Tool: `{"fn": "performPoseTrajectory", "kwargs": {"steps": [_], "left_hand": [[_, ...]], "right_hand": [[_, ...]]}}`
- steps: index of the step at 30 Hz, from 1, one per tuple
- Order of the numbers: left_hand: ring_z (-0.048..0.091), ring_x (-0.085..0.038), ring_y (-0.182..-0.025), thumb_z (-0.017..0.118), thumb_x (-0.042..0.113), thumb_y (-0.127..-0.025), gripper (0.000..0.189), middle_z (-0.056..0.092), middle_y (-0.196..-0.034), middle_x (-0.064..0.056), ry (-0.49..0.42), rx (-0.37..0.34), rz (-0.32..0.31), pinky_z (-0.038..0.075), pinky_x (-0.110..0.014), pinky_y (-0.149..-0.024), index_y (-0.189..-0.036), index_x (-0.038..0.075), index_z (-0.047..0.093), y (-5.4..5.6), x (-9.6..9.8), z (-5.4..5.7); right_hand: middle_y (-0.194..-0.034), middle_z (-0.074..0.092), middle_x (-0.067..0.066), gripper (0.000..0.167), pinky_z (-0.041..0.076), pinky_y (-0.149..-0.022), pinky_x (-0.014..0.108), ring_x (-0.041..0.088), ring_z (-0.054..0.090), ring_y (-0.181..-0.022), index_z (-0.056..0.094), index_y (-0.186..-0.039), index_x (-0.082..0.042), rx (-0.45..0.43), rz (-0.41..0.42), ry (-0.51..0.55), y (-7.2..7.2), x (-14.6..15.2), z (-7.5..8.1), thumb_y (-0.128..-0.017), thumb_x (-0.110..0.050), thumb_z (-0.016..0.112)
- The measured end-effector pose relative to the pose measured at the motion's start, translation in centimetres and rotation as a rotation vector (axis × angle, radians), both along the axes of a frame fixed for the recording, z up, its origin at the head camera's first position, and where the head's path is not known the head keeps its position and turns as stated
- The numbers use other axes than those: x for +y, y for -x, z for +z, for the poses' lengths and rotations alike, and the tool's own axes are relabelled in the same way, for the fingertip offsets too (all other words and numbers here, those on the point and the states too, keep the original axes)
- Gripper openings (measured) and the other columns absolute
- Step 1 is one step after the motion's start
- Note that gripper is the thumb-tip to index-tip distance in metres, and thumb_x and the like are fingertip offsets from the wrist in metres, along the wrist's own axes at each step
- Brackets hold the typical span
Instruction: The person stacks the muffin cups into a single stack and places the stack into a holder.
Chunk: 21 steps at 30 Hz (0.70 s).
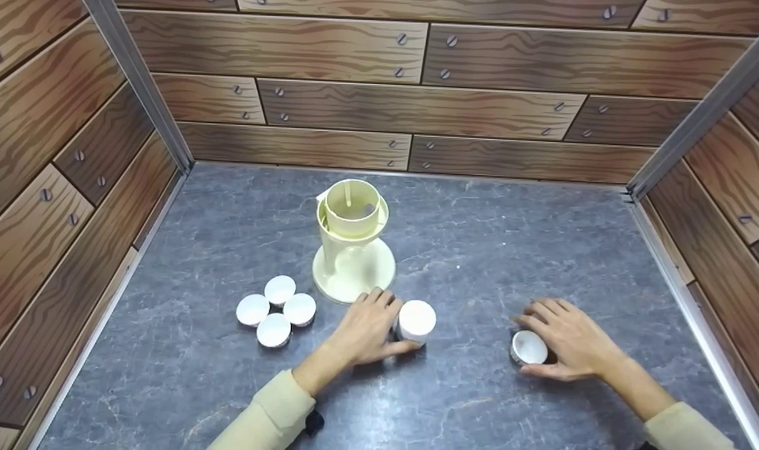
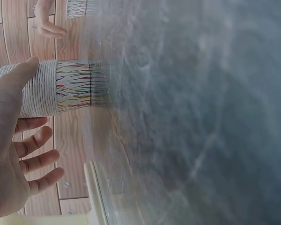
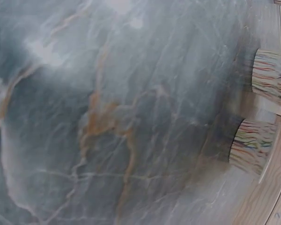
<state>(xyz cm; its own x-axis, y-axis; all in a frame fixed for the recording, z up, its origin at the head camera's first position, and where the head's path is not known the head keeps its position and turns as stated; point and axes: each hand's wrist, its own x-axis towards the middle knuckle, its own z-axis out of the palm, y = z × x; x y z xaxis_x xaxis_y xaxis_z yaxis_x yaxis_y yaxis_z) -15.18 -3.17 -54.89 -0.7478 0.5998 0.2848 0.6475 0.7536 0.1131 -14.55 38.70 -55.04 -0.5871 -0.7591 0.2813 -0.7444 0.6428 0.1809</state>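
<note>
My left hand [image 1: 370,328] holds an upright stack of nested white paper cups [image 1: 417,319], thumb at the near side and index finger behind. In the left wrist view the rims of the stack [image 2: 42,89] form close white ribs above a band of coloured wavy lines, and its base is at table level. To the right, my right hand [image 1: 570,340] curves loosely about a single paper cup [image 1: 529,348] that stands upright on the table. Its fingertips are near the rim of that cup; in the left wrist view the right hand [image 2: 44,18] appears beside the rim, not wrapped round it.
A pale yellow plastic stand [image 1: 354,262] with a round base and an open cylinder on top is behind my left hand. Several upright paper cups [image 1: 274,330] sit grouped at the left. Wood-patterned walls [image 1: 354,106] enclose the dark marbled table [image 1: 479,250] on three sides.
</note>
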Motion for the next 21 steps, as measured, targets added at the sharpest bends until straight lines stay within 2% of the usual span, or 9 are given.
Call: {"fn": "performPoseTrajectory", "kwargs": {"steps": [12,21], "left_hand": [[0.062,-0.022,-0.108,0.064,0.078,-0.087,0.072,0.067,-0.114,-0.002,0.003,-0.035,0.010,0.053,-0.038,-0.089,-0.122,0.015,0.065,0.1,0.1,0.0],[0.062,-0.022,-0.108,0.066,0.077,-0.087,0.072,0.067,-0.114,-0.003,0.003,-0.025,0.005,0.054,-0.038,-0.088,-0.121,0.014,0.065,0.0,0.1,0.1]], "right_hand": [[-0.113,0.067,0.005,0.078,0.056,-0.091,0.047,0.025,0.065,-0.105,0.071,-0.119,-0.016,-0.012,-0.006,0.006,-0.3,0.9,-0.8,-0.077,-0.083,0.068],[-0.110,0.067,0.005,0.069,0.056,-0.089,0.046,0.025,0.065,-0.102,0.070,-0.112,-0.017,0.004,0.002,0.019,-0.3,0.8,-1.1,-0.080,-0.078,0.069]]}}
